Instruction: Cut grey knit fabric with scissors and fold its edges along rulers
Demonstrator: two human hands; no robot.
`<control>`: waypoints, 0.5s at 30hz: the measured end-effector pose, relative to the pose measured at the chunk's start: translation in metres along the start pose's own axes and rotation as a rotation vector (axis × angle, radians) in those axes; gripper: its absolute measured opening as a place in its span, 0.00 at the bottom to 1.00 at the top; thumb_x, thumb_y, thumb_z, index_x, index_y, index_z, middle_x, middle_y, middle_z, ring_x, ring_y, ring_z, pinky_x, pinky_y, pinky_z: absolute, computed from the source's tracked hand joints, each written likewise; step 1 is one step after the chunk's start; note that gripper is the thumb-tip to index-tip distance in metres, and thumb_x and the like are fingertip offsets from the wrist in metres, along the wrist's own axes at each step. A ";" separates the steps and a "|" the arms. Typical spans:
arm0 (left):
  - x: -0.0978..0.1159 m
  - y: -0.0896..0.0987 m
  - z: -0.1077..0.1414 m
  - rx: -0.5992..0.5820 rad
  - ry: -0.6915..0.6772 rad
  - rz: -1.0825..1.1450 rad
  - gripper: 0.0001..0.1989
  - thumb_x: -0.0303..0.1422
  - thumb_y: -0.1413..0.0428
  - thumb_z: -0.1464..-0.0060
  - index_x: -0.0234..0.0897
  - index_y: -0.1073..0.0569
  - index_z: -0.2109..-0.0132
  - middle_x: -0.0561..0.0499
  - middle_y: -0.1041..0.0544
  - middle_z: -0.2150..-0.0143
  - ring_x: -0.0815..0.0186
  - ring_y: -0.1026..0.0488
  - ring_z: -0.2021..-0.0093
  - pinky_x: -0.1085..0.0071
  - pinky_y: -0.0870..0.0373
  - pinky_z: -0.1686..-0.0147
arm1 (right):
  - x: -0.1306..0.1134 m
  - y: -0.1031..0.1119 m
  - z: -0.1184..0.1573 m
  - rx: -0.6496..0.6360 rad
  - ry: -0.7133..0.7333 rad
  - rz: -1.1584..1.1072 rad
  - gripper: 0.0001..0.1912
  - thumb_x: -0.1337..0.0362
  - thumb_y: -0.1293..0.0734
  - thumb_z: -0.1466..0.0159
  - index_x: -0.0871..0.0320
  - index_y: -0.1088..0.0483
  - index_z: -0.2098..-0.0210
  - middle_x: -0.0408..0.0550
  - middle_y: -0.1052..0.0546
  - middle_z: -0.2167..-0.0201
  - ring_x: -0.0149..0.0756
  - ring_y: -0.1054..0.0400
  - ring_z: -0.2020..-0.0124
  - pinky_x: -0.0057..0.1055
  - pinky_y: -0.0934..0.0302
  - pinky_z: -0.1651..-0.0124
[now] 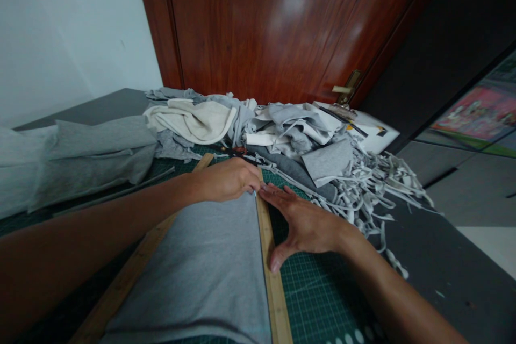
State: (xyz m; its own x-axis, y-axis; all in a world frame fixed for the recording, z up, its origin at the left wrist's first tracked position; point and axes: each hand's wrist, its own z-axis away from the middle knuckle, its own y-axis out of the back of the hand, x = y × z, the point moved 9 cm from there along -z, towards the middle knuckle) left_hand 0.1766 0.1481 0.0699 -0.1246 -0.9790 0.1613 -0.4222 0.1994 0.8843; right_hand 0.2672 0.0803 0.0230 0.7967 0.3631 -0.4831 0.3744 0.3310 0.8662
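Grey fabric (201, 263) lies on the green cutting mat (318, 295), between two wooden rulers. The right ruler (274, 290) runs along the fabric's right edge; the left ruler (133, 274) slants under my left forearm. My left hand (231, 178) is closed at the fabric's top right corner, pinching something small and pale that I cannot make out. My right hand (300, 220) is spread, with its fingertips at the right ruler's upper part and its thumb on the ruler lower down.
Piled grey and white cloth (298, 129) spans the table's far side. Cut fabric strips (371, 188) hang at the right. Folded grey cloth (97, 156) lies at the left. A brown door (258, 27) stands behind, with dark cabinets at the right.
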 end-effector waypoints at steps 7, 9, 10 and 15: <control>-0.003 -0.008 -0.003 -0.027 0.013 -0.019 0.16 0.13 0.45 0.42 0.36 0.18 0.65 0.50 0.17 0.66 0.67 0.20 0.66 0.76 0.28 0.65 | -0.003 0.001 0.000 0.003 0.008 -0.002 0.75 0.38 0.15 0.51 0.64 0.51 0.19 0.70 0.53 0.19 0.63 0.60 0.17 0.64 0.70 0.18; -0.010 -0.005 -0.004 -0.019 0.020 -0.037 0.16 0.13 0.45 0.43 0.37 0.18 0.64 0.51 0.17 0.66 0.67 0.21 0.66 0.76 0.29 0.65 | -0.002 0.000 0.000 -0.006 -0.004 -0.003 0.75 0.39 0.14 0.51 0.65 0.52 0.19 0.70 0.53 0.19 0.63 0.61 0.17 0.65 0.70 0.18; -0.013 -0.003 -0.004 -0.015 0.022 -0.047 0.16 0.13 0.44 0.43 0.37 0.18 0.64 0.52 0.17 0.67 0.68 0.21 0.67 0.76 0.29 0.65 | -0.001 0.000 0.000 -0.011 -0.009 -0.001 0.75 0.39 0.14 0.51 0.65 0.52 0.19 0.70 0.53 0.19 0.63 0.61 0.17 0.65 0.70 0.18; -0.004 0.001 -0.004 -0.028 -0.001 -0.074 0.15 0.16 0.44 0.38 0.36 0.18 0.63 0.49 0.17 0.65 0.66 0.21 0.66 0.75 0.28 0.65 | 0.001 -0.001 0.000 0.007 0.007 -0.007 0.75 0.40 0.14 0.51 0.65 0.50 0.19 0.71 0.52 0.19 0.63 0.61 0.17 0.64 0.70 0.18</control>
State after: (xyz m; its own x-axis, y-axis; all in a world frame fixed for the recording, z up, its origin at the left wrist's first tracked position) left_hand 0.1801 0.1521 0.0717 -0.0950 -0.9909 0.0951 -0.4052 0.1257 0.9055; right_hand 0.2675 0.0801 0.0217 0.7908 0.3667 -0.4901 0.3831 0.3279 0.8636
